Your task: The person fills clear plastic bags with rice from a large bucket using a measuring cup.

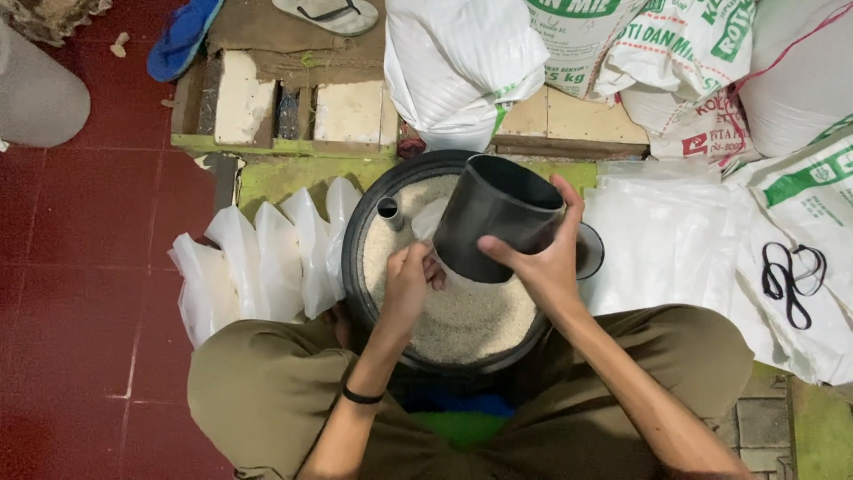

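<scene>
While the right hand [542,262] grips a black scoop [493,218], the left hand [410,280] pinches a clear bag [435,222] beneath.

Basin [355,267]: on the floor [80,267], between the seated person's knees; holds grain [471,324] and a small tube [388,210] standing in it near the far-left rim.
Cup [493,218]: above the basin's far-right part, tilted.
Filled bags [258,262]: row on the floor, touching the basin's left side.
Flat bags [662,236]: stacked right of the basin.
Sacks [640,53]: behind, on a pallet [293,111].
Sandals [258,18]: at the pallet's far-left end.
</scene>
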